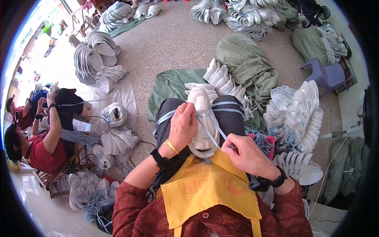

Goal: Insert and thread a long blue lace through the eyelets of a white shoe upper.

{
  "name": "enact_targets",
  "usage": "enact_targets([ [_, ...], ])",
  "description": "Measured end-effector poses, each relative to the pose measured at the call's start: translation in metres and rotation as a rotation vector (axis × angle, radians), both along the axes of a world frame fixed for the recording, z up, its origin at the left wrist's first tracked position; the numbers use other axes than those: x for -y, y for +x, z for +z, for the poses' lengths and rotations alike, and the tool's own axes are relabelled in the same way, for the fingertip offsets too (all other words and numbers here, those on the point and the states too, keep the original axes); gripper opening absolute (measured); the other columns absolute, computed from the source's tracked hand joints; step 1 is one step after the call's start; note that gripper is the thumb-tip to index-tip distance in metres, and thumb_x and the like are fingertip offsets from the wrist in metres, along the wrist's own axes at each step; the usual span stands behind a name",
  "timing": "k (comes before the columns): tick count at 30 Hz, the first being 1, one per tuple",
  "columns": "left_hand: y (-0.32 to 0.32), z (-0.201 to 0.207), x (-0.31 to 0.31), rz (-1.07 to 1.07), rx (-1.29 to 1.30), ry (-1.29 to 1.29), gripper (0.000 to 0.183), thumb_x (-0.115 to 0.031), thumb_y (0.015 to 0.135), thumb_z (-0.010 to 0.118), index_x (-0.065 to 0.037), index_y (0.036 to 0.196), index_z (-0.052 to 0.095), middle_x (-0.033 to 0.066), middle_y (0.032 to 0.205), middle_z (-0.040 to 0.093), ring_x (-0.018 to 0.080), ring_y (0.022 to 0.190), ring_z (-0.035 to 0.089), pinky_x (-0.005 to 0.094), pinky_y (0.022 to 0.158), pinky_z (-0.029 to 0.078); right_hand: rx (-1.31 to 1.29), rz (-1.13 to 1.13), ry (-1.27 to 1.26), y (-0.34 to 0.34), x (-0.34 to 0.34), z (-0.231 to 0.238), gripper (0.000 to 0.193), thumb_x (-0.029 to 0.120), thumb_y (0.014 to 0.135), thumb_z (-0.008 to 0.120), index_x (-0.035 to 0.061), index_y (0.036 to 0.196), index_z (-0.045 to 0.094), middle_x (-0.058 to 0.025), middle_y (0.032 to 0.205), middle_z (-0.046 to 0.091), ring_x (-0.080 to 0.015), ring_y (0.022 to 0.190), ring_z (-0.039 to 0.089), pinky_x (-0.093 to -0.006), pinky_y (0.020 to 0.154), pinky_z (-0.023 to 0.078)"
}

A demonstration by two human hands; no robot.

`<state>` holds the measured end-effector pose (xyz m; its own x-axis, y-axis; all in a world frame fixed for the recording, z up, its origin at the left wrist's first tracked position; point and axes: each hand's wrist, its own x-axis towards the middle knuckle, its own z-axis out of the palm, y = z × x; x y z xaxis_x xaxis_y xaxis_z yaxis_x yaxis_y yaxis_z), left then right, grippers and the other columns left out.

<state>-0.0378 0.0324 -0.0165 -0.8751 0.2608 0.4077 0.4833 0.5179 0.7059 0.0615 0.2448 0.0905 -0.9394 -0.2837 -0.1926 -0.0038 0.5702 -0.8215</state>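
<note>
Where the head view shows the shoe [200, 132], it lies toe outward between the thighs [230, 118]. The right hand [244, 152] pinches a blue lace [218, 126], drawn taut; the left hand [183, 124], fingers bent, is at the shoe's left side, its exact grip hidden. Uneven pulling could twist the shoe or let the lace slip loose.

The upper garment [130, 201] was dark red and patterned, with a round button [205, 215]. A yellow apron [209, 199] bore faint orange markings [236, 185]. Trousers [231, 124] were dark grey. Each wrist [166, 152] carried a black band [160, 158]; the left added a yellow bracelet [172, 146].
</note>
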Motion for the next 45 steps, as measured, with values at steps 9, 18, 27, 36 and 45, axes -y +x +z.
enact_targets([
  [9,0.023,0.042,0.006,-0.45,0.061,0.102,0.017,0.008,0.084,0.066,-0.001,0.097,0.061,0.0112,0.094,0.066,0.0321,0.088,0.065,0.0374,0.076,0.053,0.085,-0.047,-0.096,-0.017,-0.008,-0.008,0.015,0.01,0.096,0.069,-0.0042,0.099,0.064,-0.0094,0.076,0.066,-0.0123,0.072,0.067,-0.0305,0.064,0.051],
  [18,0.019,0.034,0.013,-0.397,0.499,0.437,0.012,0.004,0.096,0.067,0.002,0.104,0.058,0.0029,0.098,0.064,0.0083,0.094,0.062,0.0252,0.085,0.053,0.185,-0.167,-0.638,-0.036,-0.008,-0.018,0.015,0.001,0.101,0.062,-0.0054,0.114,0.062,-0.0082,0.099,0.07,-0.0154,0.089,0.072,-0.0293,0.084,0.061],
  [27,0.037,0.046,0.015,-0.366,0.644,0.589,0.01,-0.002,0.099,0.067,-0.002,0.102,0.057,0.0012,0.099,0.064,0.0059,0.091,0.06,0.0223,0.08,0.05,0.188,-0.319,-0.711,-0.043,0.007,-0.025,0.014,0.01,0.102,0.065,-0.0029,0.107,0.067,-0.0092,0.095,0.074,-0.0123,0.079,0.072,-0.0267,0.071,0.062],
  [36,0.036,0.048,-0.01,-0.37,0.705,0.934,0.01,-0.006,0.1,0.067,-0.004,0.1,0.058,0.0,0.105,0.065,0.0057,0.092,0.058,0.0227,0.083,0.048,-0.042,-0.422,-0.656,-0.055,0.019,-0.046,0.013,0.009,0.093,0.078,-0.0015,0.1,0.076,0.0027,0.097,0.064,-0.0012,0.069,0.048,-0.0189,0.064,0.039],
  [45,0.035,0.04,-0.003,-0.387,0.842,0.941,0.007,-0.004,0.101,0.065,-0.005,0.1,0.058,0.0007,0.105,0.068,0.0063,0.1,0.064,0.0229,0.086,0.051,0.054,-0.405,-0.751,-0.049,0.032,-0.045,0.012,0.012,0.099,0.07,0.0013,0.1,0.075,0.0039,0.095,0.063,-0.0026,0.078,0.054,-0.0215,0.067,0.042],
])
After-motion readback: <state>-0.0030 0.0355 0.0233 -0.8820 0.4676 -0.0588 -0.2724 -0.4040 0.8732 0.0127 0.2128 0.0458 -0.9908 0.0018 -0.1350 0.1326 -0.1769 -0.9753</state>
